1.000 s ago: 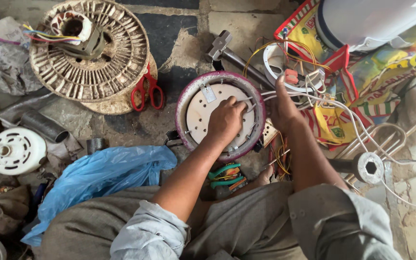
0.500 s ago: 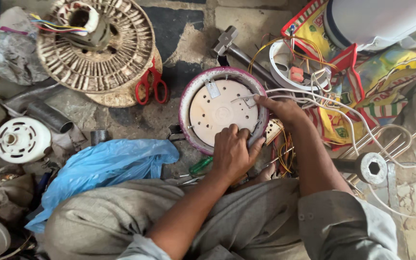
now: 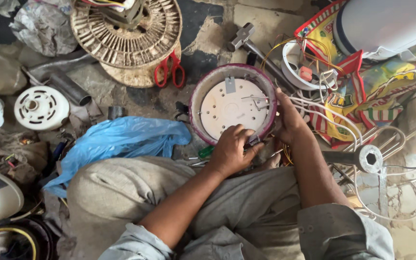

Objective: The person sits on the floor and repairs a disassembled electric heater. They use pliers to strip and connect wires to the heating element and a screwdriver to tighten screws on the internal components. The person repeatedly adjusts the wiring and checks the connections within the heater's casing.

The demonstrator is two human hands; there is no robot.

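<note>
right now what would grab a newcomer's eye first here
Centre: a round pink-rimmed housing with a pale inner plate, the left hand at its near edge, the right hand on its side. Red-handled scissors lie by a rusty wound core at the top; a blue plastic bag lies left.
</note>
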